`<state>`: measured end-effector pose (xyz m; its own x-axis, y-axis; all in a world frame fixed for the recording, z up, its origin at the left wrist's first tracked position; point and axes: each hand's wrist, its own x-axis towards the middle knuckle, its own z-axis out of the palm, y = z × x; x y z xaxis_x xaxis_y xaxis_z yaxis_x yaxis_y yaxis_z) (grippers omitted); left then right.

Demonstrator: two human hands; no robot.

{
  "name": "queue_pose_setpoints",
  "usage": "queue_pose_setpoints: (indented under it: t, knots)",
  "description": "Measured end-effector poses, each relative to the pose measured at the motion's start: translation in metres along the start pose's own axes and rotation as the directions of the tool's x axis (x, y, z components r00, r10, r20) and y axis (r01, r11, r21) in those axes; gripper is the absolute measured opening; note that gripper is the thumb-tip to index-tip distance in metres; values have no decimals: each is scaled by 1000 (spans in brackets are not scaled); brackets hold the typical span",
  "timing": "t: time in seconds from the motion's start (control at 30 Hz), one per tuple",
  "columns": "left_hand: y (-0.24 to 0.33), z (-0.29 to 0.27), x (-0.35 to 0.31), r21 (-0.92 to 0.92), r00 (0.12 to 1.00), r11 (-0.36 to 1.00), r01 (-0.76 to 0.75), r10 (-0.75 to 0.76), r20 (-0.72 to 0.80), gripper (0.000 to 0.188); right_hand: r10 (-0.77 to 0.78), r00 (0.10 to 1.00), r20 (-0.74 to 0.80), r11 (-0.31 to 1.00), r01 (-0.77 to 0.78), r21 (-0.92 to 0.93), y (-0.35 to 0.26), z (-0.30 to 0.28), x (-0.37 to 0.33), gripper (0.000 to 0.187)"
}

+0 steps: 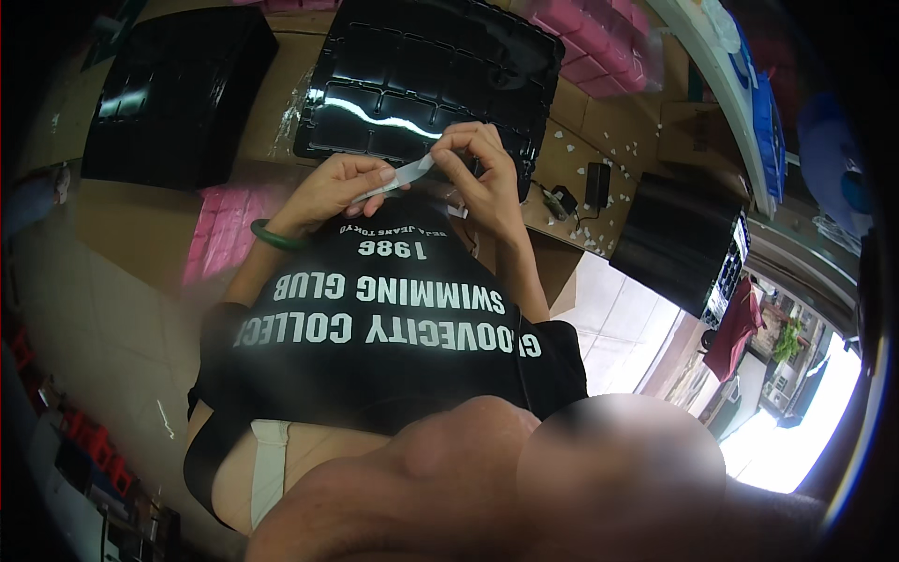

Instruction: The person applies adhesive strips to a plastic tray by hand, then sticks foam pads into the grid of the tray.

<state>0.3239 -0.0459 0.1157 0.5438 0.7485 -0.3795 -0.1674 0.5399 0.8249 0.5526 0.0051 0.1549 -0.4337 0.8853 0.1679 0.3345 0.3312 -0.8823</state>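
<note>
A narrow whitish strip (408, 174), perhaps paper or film, stretches between my hands in front of my chest. My left hand (343, 191) is closed on its lower end, thumb on top, a green bangle round that wrist. At the upper end, my right hand (480, 169) pinches the strip between thumb and fingertips. Just beyond both hands lies a large glossy black plastic tray (421, 70) with a grid of rectangular sections. Whether my right fingers touch the tray's near edge, I cannot tell.
Another black tray stack (178, 98) stands at the left. Pink trays (604, 42) in clear wrap are at the far right, more pink ones (225, 229) at the left. A black power adapter (596, 185) lies among white scraps on cardboard. A black box-like stack (679, 239) stands further right.
</note>
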Motion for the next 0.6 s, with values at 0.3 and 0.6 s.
queue_pose_setpoints:
  t: [0.3,0.6]
  knots:
    - [-23,-1,-37,111,991,994,-10,25,-131,29,-75,989,128,956,108,-271,31,85,66,13]
    - [-29,-5,-48,131,972,990,-55,83,-220,28,-234,963,131,818,268,-510,45,113,64,9]
